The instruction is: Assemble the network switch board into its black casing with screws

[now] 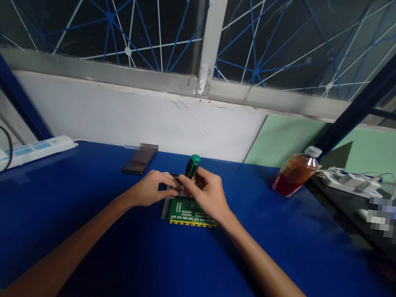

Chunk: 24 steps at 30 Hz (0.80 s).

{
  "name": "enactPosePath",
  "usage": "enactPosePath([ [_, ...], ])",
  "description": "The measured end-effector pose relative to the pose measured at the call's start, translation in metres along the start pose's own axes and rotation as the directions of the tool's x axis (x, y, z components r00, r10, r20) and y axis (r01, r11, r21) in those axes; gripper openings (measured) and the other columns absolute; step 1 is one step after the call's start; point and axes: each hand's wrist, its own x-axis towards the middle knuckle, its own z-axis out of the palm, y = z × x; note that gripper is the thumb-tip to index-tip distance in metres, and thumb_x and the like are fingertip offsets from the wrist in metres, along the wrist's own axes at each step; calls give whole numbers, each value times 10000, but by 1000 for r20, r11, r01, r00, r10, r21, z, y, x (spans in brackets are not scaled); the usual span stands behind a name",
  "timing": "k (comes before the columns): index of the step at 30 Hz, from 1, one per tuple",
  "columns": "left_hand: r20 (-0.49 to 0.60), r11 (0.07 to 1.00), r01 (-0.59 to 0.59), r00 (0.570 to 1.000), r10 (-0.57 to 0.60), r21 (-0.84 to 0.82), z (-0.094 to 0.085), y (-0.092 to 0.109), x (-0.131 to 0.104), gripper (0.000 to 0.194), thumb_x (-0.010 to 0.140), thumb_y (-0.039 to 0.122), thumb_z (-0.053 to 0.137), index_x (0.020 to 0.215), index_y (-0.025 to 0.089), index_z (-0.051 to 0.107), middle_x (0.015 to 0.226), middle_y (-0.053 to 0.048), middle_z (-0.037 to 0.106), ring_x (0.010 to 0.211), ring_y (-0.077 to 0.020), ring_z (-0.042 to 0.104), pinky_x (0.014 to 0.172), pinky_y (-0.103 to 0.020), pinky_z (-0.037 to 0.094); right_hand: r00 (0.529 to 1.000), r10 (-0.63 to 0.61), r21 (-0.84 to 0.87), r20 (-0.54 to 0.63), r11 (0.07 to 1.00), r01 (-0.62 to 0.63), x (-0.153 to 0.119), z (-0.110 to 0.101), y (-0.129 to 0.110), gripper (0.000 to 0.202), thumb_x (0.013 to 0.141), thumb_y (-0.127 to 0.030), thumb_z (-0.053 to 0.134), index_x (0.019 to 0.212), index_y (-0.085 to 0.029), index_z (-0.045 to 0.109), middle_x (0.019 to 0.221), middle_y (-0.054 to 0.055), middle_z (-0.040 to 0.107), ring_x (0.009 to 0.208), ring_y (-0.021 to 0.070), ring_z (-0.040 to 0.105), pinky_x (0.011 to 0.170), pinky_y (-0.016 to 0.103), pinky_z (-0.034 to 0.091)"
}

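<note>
A screwdriver (pixel 193 166) with a green and black handle stands nearly upright, its thin shaft pointing down. My right hand (pixel 210 194) is closed around it below the top of the handle. The tip meets the area of a green circuit board (pixel 189 211) with a yellow connector strip along its near edge. My left hand (pixel 152 189) is at the board's far left side, thumb and fingers brought together beside the shaft. Whatever lies between those fingertips is too small to make out. Both hands partly cover the far half of the board.
On the blue table (pixel 124 265), a dark phone (pixel 140 159) lies behind my left hand. A power strip (pixel 25 157) with a black cable runs along the left. At the back right stands a bottle (pixel 295 171) of reddish-brown drink. Another power strip (pixel 352 183) sits farther right.
</note>
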Motion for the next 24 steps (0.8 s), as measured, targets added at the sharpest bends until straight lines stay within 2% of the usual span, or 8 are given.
enactPosePath([
  [7,67,1000,-2,998,0,21,2,-4,-2,207,830,241,579,943,187,744,887,-72,729,857,-203,647,796,-347,489,999,20,3,-39,1000,-20,1,-1,-1,335,862,-494,557,749,-179,580,639,12,605,581,132,554,549,287,400],
  [16,83,999,19,996,-23,48,4,-2,0,160,790,241,615,879,182,735,866,-54,713,835,-201,641,768,-318,477,997,34,63,-64,998,-29,2,-2,-3,324,852,-485,576,751,-177,584,628,11,624,569,132,573,544,278,416],
  [24,5,999,47,999,-47,24,6,-4,0,149,786,268,629,837,184,741,796,-51,694,749,-185,637,729,-332,499,996,27,155,-83,988,-14,1,-3,-8,309,851,-467,589,741,-178,570,607,8,629,557,131,591,541,272,434],
])
